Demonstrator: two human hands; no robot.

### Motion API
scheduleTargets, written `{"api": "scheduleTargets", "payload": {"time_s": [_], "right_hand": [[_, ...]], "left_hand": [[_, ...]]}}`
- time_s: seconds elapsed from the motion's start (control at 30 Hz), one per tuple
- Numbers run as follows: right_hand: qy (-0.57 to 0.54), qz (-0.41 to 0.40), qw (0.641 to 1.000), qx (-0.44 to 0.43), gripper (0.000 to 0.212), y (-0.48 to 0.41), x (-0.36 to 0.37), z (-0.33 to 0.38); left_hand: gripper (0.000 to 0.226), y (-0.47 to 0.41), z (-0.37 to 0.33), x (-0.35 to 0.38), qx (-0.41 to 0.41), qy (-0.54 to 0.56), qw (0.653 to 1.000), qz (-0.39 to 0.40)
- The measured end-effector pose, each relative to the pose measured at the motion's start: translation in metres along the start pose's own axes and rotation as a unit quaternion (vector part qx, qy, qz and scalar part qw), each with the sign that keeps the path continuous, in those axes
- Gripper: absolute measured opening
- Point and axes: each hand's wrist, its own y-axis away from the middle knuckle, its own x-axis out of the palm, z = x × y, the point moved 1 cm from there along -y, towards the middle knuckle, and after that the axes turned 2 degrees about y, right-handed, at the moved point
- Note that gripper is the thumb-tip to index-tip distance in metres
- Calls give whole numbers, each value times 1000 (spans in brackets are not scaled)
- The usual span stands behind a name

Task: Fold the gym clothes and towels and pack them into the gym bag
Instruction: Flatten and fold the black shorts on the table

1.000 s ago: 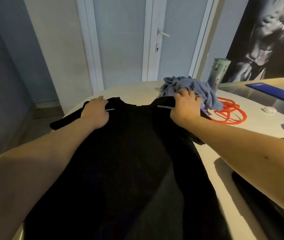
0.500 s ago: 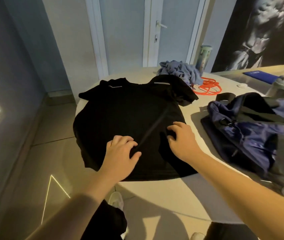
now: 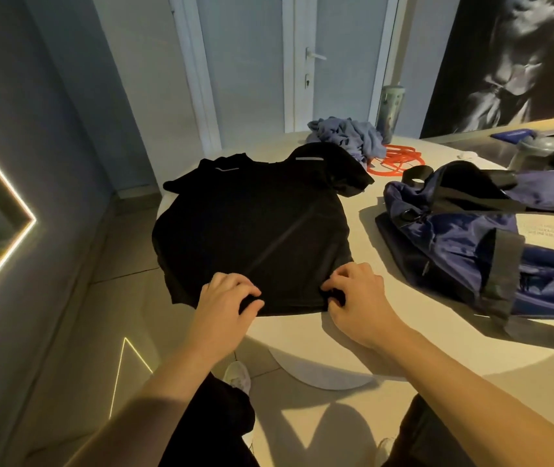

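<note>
— Black shirt (image 3: 252,224): where does it lie, and what has changed?
— It lies flat on the table (image 3: 336,335), left of the gym bag (image 3: 454,244). The left hand (image 3: 225,305) and right hand (image 3: 359,298), at its shoulders a second ago, now pinch its near hem with curled fingers. Smoothing appears finished, and folding probably begins next.

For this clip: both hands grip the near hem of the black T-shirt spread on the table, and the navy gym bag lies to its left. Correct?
Not quite. The head view shows the navy gym bag to the right of the black T-shirt, not the left. The rest holds: the left hand and right hand grip its near hem on the table.
</note>
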Motion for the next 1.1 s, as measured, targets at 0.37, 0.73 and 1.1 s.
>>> {"api": "scheduleTargets", "payload": {"time_s": [0.37, 0.73, 1.1], "right_hand": [[-12, -34, 999, 27, 25, 3, -16, -27], [-19, 7, 998, -51, 16, -31, -10, 59], [-58, 119, 978, -160, 32, -63, 45, 137]], "left_hand": [[8, -1, -21, -6, 97, -17, 994, -47], [8, 27, 43, -25, -200, 211, 943, -161], [44, 0, 154, 21, -548, 570, 610, -51]]}}
